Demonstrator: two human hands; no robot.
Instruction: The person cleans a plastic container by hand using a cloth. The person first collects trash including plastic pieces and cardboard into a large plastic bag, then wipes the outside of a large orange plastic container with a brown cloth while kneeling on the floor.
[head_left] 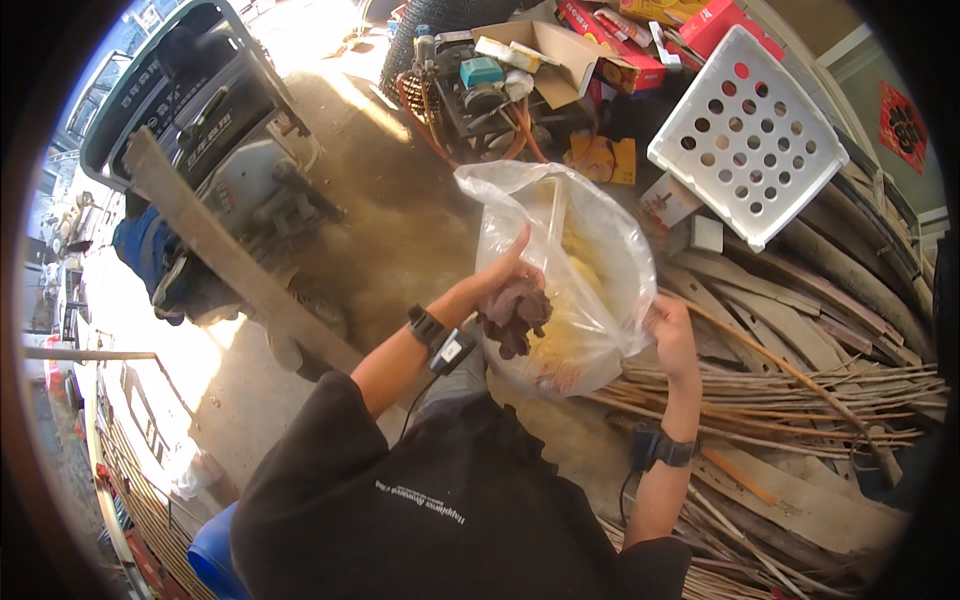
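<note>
Head view, from my remote seat: right hand is pinching the edge of a clear plastic bag, out front between both arms. Left hand looks wrapped round a crumpled dark brown bundle; can't tell if it grips the bag too. I'd hold that edge taut, wide, and clear of the sticks, since thin film probably snags easily.

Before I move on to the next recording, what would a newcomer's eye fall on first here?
Probably the clear plastic bag near the centre, its right edge held by the right hand, with something yellowish showing through. At its left side, the left hand holds a dark brown crumpled bundle. At the upper right, a white crate with round holes stands out.
</note>
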